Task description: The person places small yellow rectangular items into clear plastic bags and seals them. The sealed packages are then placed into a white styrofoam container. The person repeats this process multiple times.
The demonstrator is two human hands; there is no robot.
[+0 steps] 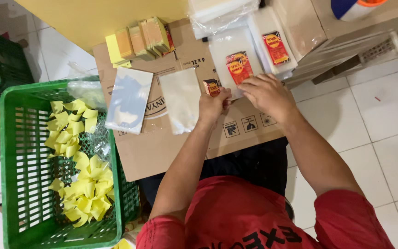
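Red shirt (236,216): closest, at the bottom edge.
Left hand (213,103): closed, pinching a small red-orange packet (212,86).
Right hand (267,94): fingers curled, pressing the clear sleeve (236,62) flat, apparently steadying it.
Packet: just beyond the left fingertips, at the sleeve's edge.
Cardboard sheet (162,147): serves as lap worktop.
Green basket (17,161): left, holding yellow folded pieces (81,184).

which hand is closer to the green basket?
Left. The left hand is on the cardboard, nearer the green basket; the right hand is farther away, beyond the left.

A small home packing workplace. Left of the hands stands a green plastic crate (12,138); beneath them lies flattened brown cardboard (162,147) on white floor tiles (383,120).
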